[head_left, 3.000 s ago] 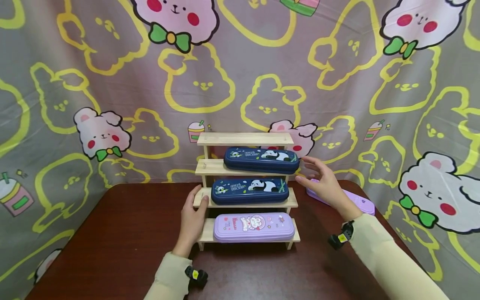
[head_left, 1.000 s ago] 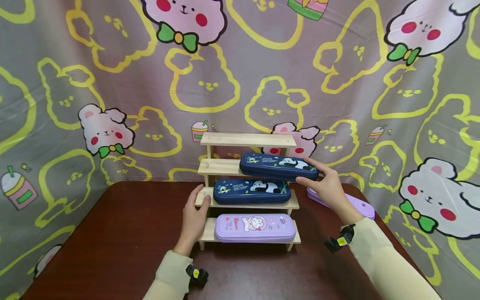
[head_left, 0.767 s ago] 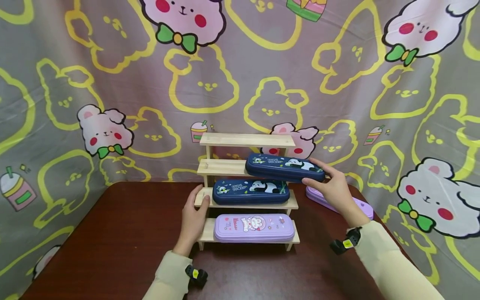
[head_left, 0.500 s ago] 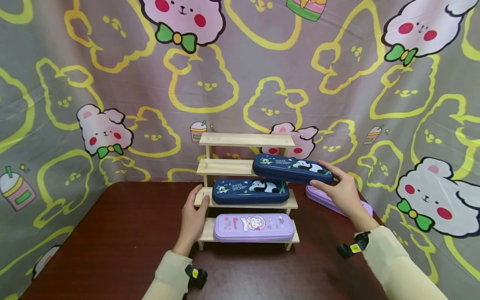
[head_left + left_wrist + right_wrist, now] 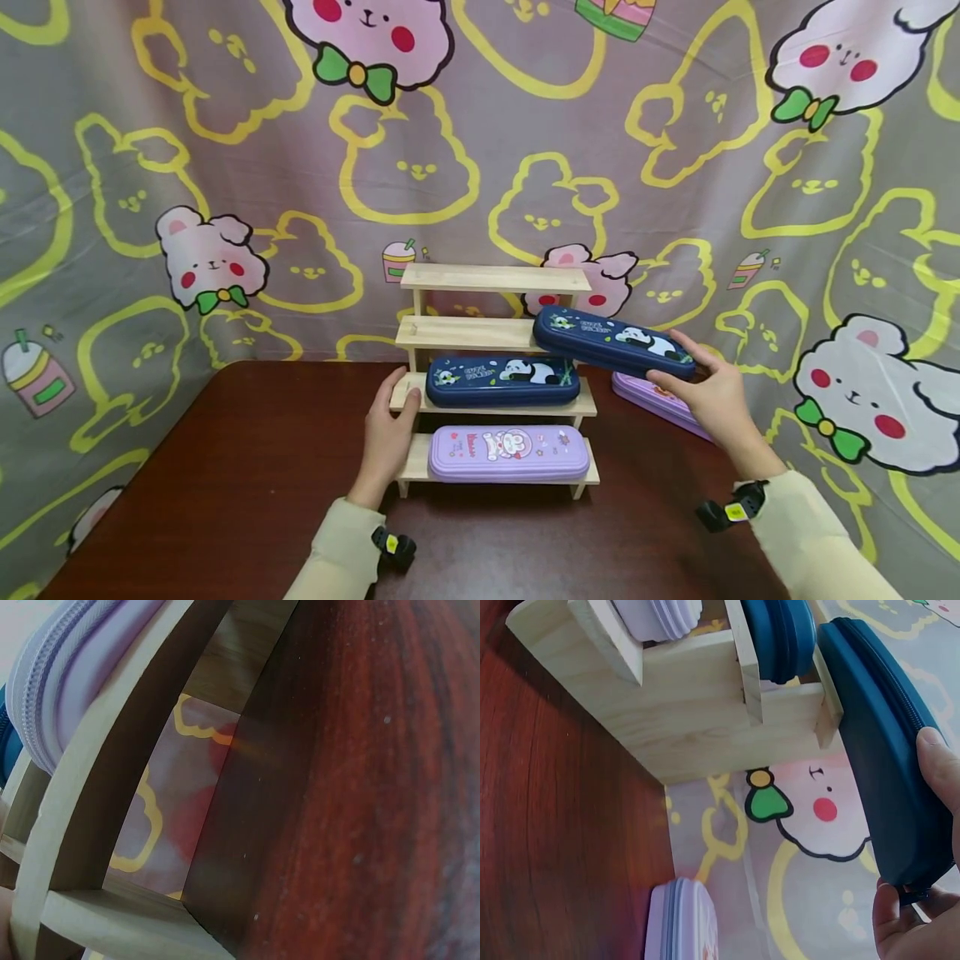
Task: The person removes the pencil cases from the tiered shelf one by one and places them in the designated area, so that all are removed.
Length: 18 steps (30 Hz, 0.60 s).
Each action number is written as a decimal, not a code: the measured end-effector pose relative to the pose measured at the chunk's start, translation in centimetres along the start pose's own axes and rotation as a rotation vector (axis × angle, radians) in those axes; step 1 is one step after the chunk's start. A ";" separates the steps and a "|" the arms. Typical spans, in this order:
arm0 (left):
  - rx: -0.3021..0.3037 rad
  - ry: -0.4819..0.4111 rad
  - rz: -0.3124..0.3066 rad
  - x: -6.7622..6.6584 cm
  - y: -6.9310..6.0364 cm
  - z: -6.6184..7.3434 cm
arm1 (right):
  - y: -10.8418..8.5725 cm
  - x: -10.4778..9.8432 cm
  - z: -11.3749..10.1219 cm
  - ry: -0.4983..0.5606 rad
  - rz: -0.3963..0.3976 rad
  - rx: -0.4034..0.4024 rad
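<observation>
Carrying step, I'd say: right hand (image 5: 716, 400) pinching upper navy case (image 5: 611, 340).
Left of its fingers, left hand (image 5: 385, 433) grips rack (image 5: 465, 333); next likely needs clearance.

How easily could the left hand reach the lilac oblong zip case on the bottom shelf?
Probably yes: the left hand grips the pale wooden stepped rack close to the lilac case, whose front looks unblocked, though the hand might first need to let go.

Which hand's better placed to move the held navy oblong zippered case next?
Probably the right hand: it grips the navy case by one end, while the left hand holds the pale wooden stepped rack at its left end.
</observation>
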<state>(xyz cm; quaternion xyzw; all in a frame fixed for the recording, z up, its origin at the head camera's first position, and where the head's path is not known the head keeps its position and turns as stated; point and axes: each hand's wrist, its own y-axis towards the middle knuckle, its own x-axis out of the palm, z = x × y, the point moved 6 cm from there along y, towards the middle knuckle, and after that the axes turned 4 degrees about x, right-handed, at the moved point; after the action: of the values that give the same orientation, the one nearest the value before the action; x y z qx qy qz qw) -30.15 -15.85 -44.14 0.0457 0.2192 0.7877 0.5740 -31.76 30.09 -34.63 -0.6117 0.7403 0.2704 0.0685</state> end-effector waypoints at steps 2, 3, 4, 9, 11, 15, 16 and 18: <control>0.001 0.004 -0.003 0.0 0.0 -0.1 | -0.1 -0.4 0.2 -0.006 0.006 0.004; 0.002 0.005 -0.005 0.0 0.1 -0.1 | -0.2 -0.6 0.3 -0.014 0.011 0.006; 0.001 0.007 -0.006 0.0 0.1 -0.2 | -0.3 -0.8 0.4 -0.029 0.014 0.010; -0.001 0.011 -0.010 -0.1 0.1 -0.3 | -0.7 -1.9 1.1 -0.082 0.032 0.025; -0.001 0.013 -0.010 -0.1 0.1 -0.3 | -0.9 -2.2 1.3 -0.095 0.045 0.030; 0.004 0.017 -0.013 -0.1 0.1 -0.3 | -1.2 -2.9 1.7 -0.107 0.075 0.037; 0.005 0.016 -0.014 -0.1 0.1 -0.3 | -1.3 -3.1 1.8 -0.107 0.080 0.036; 0.003 0.017 -0.016 0.0 0.0 -0.3 | -1.5 -3.3 2.1 -0.103 0.083 0.041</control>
<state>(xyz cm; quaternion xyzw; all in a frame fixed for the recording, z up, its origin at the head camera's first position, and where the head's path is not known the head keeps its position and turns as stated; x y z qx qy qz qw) -30.27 -15.99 -44.41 0.0382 0.2256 0.7832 0.5782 -30.02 33.84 -35.43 -0.5644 0.7658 0.2888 0.1077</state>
